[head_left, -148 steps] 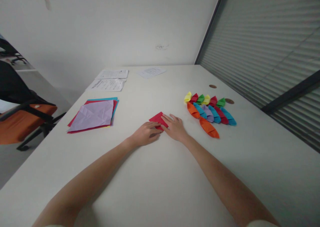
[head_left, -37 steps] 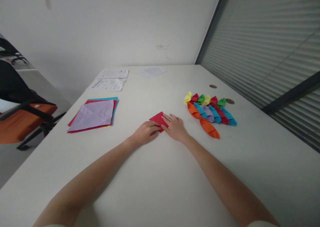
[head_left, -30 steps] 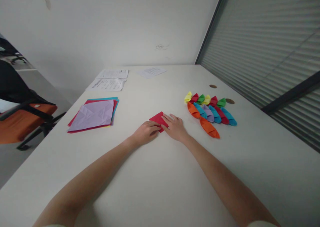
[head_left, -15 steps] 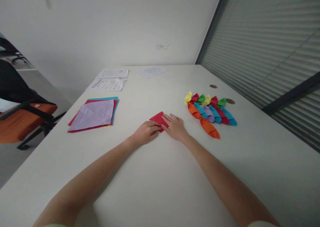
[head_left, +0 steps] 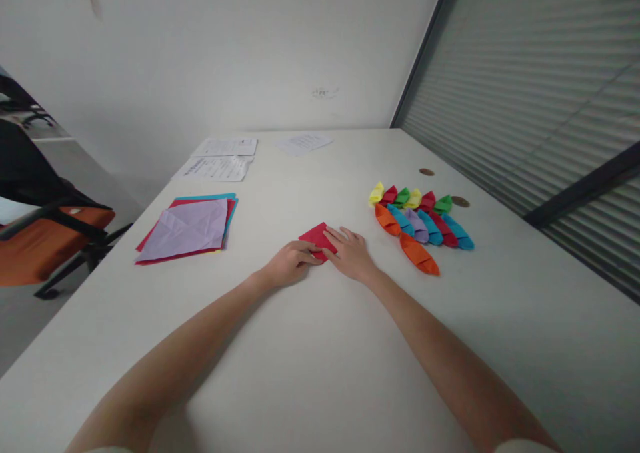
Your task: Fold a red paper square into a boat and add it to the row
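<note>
Left hand (head_left: 291,263) low on the table (head_left: 310,360), with fingers bent forward over the near left part of a small red paper (head_left: 311,233); thumb partly hidden, so impossible to tell whether pinching or only pressing. Right hand (head_left: 351,254) flatter, with fingers spread across the right side of the same paper and thumb near the fingertips of the left. At the middle of the table, between both hands, the red paper: folded, roughly diamond-shaped, lying flat with one corner pointing away. Behind the hands, two bare forearms, with pale sleeve edges at the bottom of the view.

To the left, well apart from the hands, a loose stack of paper sheets (head_left: 186,228): creased lilac on top, red beneath, blue along the far edge, a sliver of yellow at the near edge.

To the right, two overlapping rows of folded paper pieces. In the back row (head_left: 403,196), yellow, red, green, yellow, red, green; in the front row (head_left: 416,228), orange, blue, lilac, blue, red, blue. Nearer, a single orange piece (head_left: 419,253), at the tip of the first orange one. Just beyond, two round brown discs (head_left: 427,172) on the tabletop.

Toward the far end, printed sheets (head_left: 215,168), too blurred to read. Beyond, a white wall (head_left: 225,53); at right, slatted blinds (head_left: 540,73); at far left, a chair (head_left: 55,243) with orange seat and black back.
</note>
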A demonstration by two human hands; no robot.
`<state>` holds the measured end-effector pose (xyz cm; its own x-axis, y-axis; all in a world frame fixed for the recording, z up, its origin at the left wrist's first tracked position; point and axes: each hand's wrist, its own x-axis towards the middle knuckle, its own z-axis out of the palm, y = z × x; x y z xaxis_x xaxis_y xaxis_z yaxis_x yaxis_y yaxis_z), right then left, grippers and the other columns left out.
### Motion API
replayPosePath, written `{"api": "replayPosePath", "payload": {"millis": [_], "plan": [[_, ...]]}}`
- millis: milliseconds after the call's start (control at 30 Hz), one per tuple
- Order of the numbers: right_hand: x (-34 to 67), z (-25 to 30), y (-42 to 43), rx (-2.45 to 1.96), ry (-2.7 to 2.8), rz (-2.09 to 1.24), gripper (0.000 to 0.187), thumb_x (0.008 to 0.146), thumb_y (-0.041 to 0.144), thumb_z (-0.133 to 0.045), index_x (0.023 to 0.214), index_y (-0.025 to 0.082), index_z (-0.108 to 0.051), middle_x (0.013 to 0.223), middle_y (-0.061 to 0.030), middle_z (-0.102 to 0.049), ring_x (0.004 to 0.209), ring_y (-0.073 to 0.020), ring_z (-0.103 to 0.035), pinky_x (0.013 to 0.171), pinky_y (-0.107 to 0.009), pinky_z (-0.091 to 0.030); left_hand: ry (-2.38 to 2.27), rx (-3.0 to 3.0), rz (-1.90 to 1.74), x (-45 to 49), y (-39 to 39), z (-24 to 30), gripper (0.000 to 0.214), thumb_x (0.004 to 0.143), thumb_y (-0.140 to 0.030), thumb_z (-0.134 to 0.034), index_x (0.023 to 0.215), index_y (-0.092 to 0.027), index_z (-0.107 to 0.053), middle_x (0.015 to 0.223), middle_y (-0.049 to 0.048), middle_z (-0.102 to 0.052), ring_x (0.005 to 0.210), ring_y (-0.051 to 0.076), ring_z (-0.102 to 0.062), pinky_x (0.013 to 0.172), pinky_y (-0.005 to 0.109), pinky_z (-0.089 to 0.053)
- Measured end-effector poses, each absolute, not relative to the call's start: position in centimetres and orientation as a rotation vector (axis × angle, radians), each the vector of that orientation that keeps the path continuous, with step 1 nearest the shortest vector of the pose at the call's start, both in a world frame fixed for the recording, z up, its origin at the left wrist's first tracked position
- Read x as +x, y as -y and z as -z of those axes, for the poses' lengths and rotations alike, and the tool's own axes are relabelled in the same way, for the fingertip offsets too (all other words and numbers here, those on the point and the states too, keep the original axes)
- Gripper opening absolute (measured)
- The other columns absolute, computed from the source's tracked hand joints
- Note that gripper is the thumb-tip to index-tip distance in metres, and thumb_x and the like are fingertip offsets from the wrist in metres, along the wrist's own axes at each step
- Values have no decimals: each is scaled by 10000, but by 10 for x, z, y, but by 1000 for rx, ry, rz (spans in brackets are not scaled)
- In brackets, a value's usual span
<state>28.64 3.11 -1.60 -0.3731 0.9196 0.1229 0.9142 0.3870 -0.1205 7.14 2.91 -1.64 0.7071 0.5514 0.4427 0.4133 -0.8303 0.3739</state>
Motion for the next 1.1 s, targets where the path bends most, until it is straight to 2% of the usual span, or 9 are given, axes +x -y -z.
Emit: {"api": "replayPosePath", "payload": {"millis": [733,933,1100], "plan": [[287,15,-30,-1648,2493,-38,580,984,507,-269,1481,238,-398,1568,-6,-339,1409,-302,-314,1090,-479,-293,-810,2717,-760,72,-26,14,378,802,-44,-506,1024,-237,-743,1179,67,-700,1092,203,-650,981,369,-495],[287,15,-31,-1654,2503,-15,583,982,515,-266,1488,250,-383,1567,-16,-345,1407,-306,-317,1082,-488,-301,-835,2795,-635,74,-17,6,430,791,-135,-540,1190,-230,-670,1212,91,-669,1098,227,-635,1026,397,-453],[287,15,-32,-1651,2499,-24,583,986,523,-250,1485,257,-389,1569,-4,-338,1406,-308,-319,1085,-487,-299,-832,2827,-624,74,-17,6,357,827,-163,-538,1130,-258,-700,1192,85,-664,1089,225,-632,1041,406,-436]]}}
